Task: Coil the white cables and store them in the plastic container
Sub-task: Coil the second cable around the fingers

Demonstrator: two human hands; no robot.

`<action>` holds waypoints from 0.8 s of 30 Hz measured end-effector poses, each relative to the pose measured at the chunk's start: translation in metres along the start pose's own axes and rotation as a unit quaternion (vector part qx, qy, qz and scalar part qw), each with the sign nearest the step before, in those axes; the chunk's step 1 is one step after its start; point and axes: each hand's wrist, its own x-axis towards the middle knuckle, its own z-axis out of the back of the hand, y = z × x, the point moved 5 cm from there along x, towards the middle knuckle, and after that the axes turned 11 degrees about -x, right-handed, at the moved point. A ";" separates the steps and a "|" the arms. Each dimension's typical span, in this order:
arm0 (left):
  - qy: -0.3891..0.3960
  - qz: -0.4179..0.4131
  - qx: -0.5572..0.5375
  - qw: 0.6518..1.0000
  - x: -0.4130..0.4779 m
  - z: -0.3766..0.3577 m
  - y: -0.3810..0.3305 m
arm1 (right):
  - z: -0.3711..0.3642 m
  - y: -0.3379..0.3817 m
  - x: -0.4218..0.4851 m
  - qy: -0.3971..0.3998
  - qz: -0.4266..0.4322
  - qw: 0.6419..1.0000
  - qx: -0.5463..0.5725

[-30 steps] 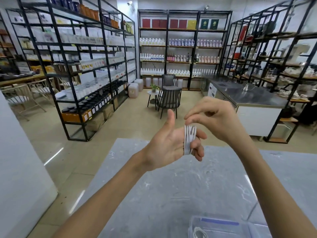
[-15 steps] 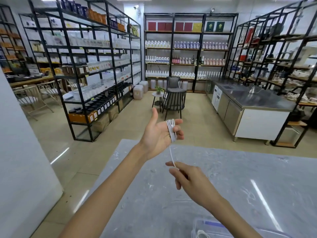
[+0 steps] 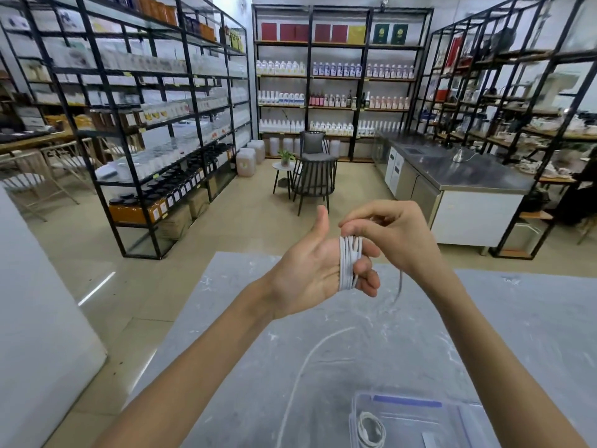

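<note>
A white cable (image 3: 348,263) is wound in several loops around the fingers of my left hand (image 3: 310,270), which is raised above the grey table, palm toward me, thumb up. My right hand (image 3: 391,234) pinches the cable just above the loops. A loose length trails from under the right hand down to the table and off its near edge (image 3: 300,373). A clear plastic container (image 3: 420,412) with a blue stripe sits at the near edge of the table. Inside it lies a coiled white cable (image 3: 371,430).
The grey marble-patterned table (image 3: 517,318) stretches below my arms. Beyond it are black metal shelving racks (image 3: 145,124) full of bottles and jars, a dark chair (image 3: 313,176) with a small side table, and a steel-topped counter (image 3: 458,176) to the right.
My right hand has risen from below the left hand to just above the loops, carrying the cable around my left fingers. More turns sit on those fingers.
</note>
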 end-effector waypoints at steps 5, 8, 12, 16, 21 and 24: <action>0.002 0.035 -0.027 0.999 -0.008 0.008 0.005 | -0.030 -0.033 -0.002 0.041 -0.090 0.994 0.050; -0.016 0.015 -0.106 0.994 -0.007 0.021 0.000 | -0.066 -0.052 -0.028 0.054 -0.200 0.973 0.103; -0.129 -0.043 -0.163 0.977 -0.002 0.058 -0.012 | -0.104 -0.048 -0.077 0.088 -0.133 0.985 -0.060; -0.200 -0.060 -0.157 0.965 -0.002 0.084 -0.010 | -0.096 -0.033 -0.106 0.140 -0.106 0.977 -0.125; -0.107 0.047 -0.054 0.992 0.002 0.051 0.033 | -0.025 0.011 -0.077 -0.015 0.045 0.937 -0.347; -0.029 0.044 0.004 0.999 0.008 0.019 0.040 | 0.003 0.023 -0.058 -0.083 0.082 0.925 -0.362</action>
